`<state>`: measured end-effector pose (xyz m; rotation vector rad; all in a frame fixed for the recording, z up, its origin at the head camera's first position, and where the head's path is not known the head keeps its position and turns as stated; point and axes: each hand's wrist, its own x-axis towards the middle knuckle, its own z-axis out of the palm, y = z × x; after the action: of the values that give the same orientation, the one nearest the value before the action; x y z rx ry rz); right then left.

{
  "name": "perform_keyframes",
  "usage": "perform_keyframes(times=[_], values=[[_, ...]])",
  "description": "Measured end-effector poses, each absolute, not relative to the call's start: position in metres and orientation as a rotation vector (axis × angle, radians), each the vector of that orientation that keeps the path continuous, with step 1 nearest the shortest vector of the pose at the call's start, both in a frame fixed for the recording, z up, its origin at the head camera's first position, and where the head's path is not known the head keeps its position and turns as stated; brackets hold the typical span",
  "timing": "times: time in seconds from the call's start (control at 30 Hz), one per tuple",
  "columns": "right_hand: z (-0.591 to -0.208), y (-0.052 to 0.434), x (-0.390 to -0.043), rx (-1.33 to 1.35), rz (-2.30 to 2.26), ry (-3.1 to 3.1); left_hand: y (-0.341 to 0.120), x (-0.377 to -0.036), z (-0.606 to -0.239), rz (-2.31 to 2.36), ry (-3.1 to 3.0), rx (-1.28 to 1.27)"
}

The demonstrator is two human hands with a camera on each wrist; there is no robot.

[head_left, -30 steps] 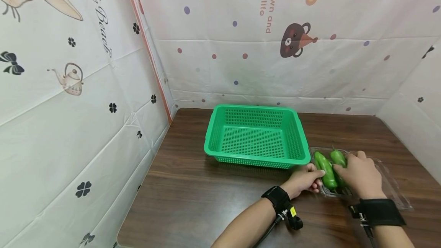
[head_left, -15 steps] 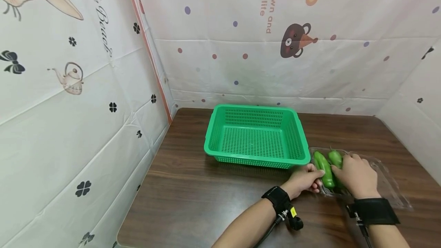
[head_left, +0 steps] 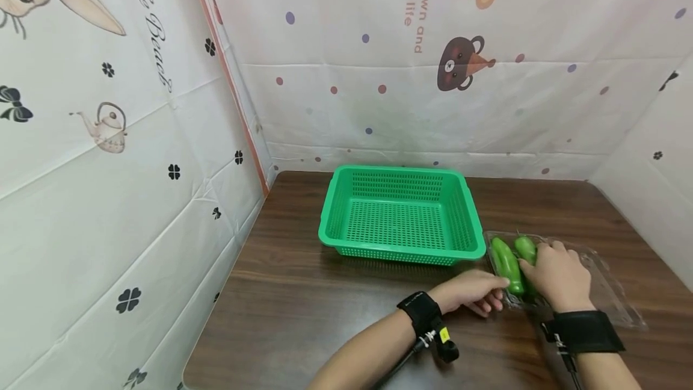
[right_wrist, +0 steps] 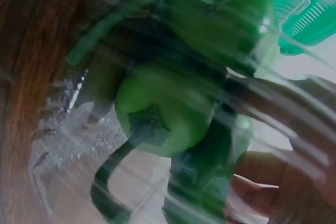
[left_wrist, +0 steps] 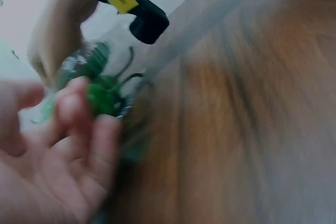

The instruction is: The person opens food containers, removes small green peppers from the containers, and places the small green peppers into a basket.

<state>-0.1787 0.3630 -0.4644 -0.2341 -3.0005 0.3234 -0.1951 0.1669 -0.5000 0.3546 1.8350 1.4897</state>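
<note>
My right hand [head_left: 557, 275] grips glossy green peppers [head_left: 506, 263] in clear plastic tray [head_left: 606, 284]; left hand [head_left: 471, 294], fingers relaxed, at tray's 9 o'clock edge.

One green basket [head_left: 399, 214] stands on one brown table [head_left: 303, 300] — and one clear plastic tray [head_left: 612, 290] lies just beside it. Two green peppers [head_left: 508, 263] show plainly in the tray from the head view; the right wrist view shows more green under the fingers, too blurred to count as a third. Two hands are in view — one left hand [head_left: 470, 291] and one right hand [head_left: 557, 275] — each with one black wrist strap [head_left: 587, 331], and three printed walls [head_left: 379, 77] close in the table.
</note>
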Motion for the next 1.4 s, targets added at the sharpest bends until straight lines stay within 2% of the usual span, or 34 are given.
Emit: perform_keyframes(times=[0.13, 0.27, 0.43, 0.6, 0.77, 0.9, 1.4], values=[[-0.465, 0.362, -0.178, -0.238, 0.338, -3.006, 0.13, -0.198, -0.469, 1.084, 1.803, 0.712], [-0.463, 0.361, -0.179, -0.235, 0.346, -3.007, 0.078, -0.204, -0.423, 0.964, 1.763, 1.05], [-0.462, 0.362, -0.178, -0.228, 0.358, -3.0, 0.004, -0.22, -0.39, 0.891, 2.299, 1.331], [-0.463, 0.361, -0.179, -0.213, 0.366, -2.993, -0.062, -0.244, -0.411, 0.464, 2.914, 1.192], [-0.462, 0.363, -0.181, -0.223, 0.376, -2.998, -0.098, -0.257, -0.444, 0.142, 2.979, 1.172], [-0.464, 0.365, -0.181, -0.217, 0.378, -2.993, -0.101, -0.261, -0.455, 0.05, 2.946, 1.211], [-0.463, 0.365, -0.181, -0.203, 0.38, -2.986, -0.084, -0.268, -0.452, -0.031, 2.919, 1.077]])
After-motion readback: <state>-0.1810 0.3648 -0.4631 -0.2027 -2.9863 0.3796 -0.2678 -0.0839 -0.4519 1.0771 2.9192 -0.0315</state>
